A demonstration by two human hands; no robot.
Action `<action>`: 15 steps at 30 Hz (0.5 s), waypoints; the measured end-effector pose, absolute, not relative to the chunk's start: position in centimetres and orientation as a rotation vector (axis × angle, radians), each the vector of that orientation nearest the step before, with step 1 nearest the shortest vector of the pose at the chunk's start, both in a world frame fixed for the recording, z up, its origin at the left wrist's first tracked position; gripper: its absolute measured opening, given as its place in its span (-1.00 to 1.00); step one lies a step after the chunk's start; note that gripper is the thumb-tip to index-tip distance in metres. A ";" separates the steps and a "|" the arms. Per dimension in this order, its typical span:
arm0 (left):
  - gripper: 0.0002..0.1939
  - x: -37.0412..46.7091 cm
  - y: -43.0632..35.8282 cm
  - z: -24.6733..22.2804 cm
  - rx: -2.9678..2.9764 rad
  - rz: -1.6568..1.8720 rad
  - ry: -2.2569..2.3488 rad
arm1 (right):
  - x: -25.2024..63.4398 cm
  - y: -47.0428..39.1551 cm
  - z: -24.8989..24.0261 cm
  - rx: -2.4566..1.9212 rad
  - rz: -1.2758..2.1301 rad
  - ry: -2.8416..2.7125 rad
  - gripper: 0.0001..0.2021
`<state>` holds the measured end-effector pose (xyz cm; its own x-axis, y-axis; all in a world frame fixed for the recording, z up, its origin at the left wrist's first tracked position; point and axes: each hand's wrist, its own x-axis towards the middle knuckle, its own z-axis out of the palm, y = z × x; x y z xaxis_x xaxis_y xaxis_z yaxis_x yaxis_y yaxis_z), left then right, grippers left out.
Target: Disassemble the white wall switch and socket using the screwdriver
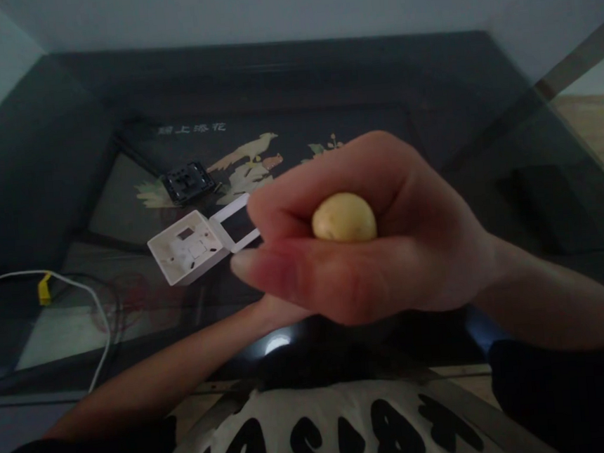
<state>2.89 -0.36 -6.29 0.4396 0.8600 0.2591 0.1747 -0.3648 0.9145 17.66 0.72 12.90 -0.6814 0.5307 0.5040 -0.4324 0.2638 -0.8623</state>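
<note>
Close to the camera, my right hand [425, 244] is closed in a fist, thumb laid along the near side. From the fist pokes the smooth, rounded end of a yellow handle [344, 219]; the rest of it is hidden, so its kind does not show. My left hand [288, 310] is behind and below the right one, with only the wrist area in sight and its fingers covered. A white plastic box [186, 249] lies open-side up to the left. Beside it, partly behind my right hand, is a white rectangular frame [234, 222].
A black plastic part [189, 183] lies beyond the white box. On the left, a white cable [94, 301] with a yellow tag [44, 290] runs to the near edge. The dark glossy tabletop [320, 70] carries bird and flower decoration. A wall stands behind it.
</note>
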 end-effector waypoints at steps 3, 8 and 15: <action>-0.42 3.0 -0.4 -6.0 1.828 0.881 0.756 | 17.1 1.0 12.5 -0.167 1.547 -1.732 -0.59; -0.61 3.2 -0.5 -5.6 1.836 0.874 0.710 | 15.6 2.1 12.6 -0.350 1.733 -1.838 -0.49; -0.35 3.4 -0.5 -5.4 1.815 1.004 0.872 | 15.8 1.9 12.3 -0.455 1.585 -1.818 -0.55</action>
